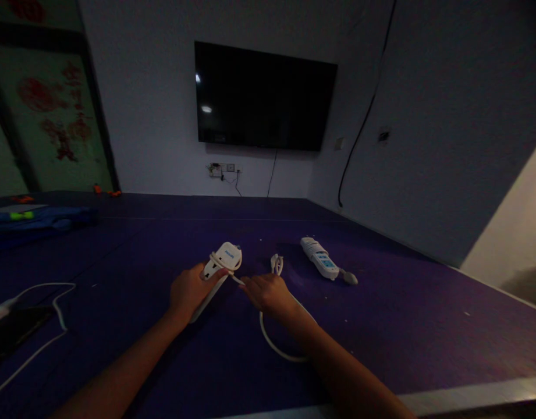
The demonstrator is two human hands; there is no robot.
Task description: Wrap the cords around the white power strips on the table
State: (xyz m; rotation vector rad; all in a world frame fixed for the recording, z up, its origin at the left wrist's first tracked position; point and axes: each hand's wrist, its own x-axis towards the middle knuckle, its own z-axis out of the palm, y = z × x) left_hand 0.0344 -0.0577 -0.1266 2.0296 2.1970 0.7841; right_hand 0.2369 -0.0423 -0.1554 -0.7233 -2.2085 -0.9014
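A white power strip [222,265] lies on the purple table [403,326] with its white cord looped around its far end. My left hand [190,291] rests on the strip's near part, fingers closed over it. My right hand [268,294] is just to the right, fingers pinched on the white cord [272,343]. From that hand the cord curves back toward me, and a loop of it [276,265] sticks up beyond the knuckles.
A second white power strip [320,259] with a grey plug lies further right. At the left edge are a dark flat device [14,329] with a white cable [53,302] and a blue bundle [41,221]. A black TV [263,96] hangs on the wall.
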